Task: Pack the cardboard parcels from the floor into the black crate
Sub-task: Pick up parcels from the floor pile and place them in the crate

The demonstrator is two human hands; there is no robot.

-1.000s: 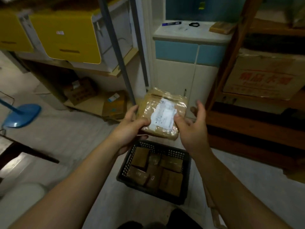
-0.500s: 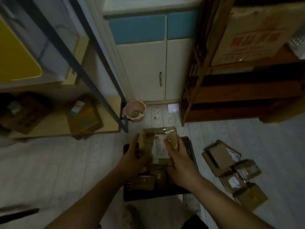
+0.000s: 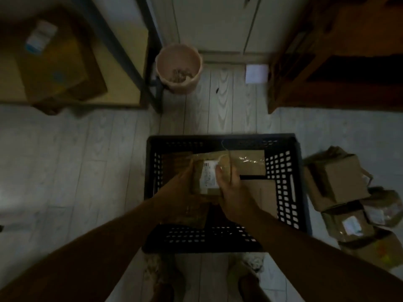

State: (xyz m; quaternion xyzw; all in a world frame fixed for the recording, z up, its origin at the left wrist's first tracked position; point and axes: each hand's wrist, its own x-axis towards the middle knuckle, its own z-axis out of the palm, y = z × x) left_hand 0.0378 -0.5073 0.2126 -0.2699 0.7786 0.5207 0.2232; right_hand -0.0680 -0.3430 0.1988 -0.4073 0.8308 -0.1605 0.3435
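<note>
Cardboard parcel (image 3: 205, 177), tape-wrapped, looks light, stiff and probably slick. Its side edges suit gripping: left hand (image 3: 181, 188) and right hand (image 3: 233, 192) curl fingers round them, over the crate (image 3: 218, 138).

No text is coming through sharply enough to read; a white shipping label (image 3: 209, 177) is facing up on the parcel (image 3: 198, 184) over the black crate (image 3: 218, 139), showing short dark bars at its top corner and rows of print blurring into grey; two smaller white labels (image 3: 351, 225) are lying on the floor parcels (image 3: 340, 182) to the right, equally smeared; a white-and-blue sticker (image 3: 40, 38) is sitting on the cardboard box (image 3: 65, 62) on the left shelf (image 3: 122, 83), illegible.
</note>
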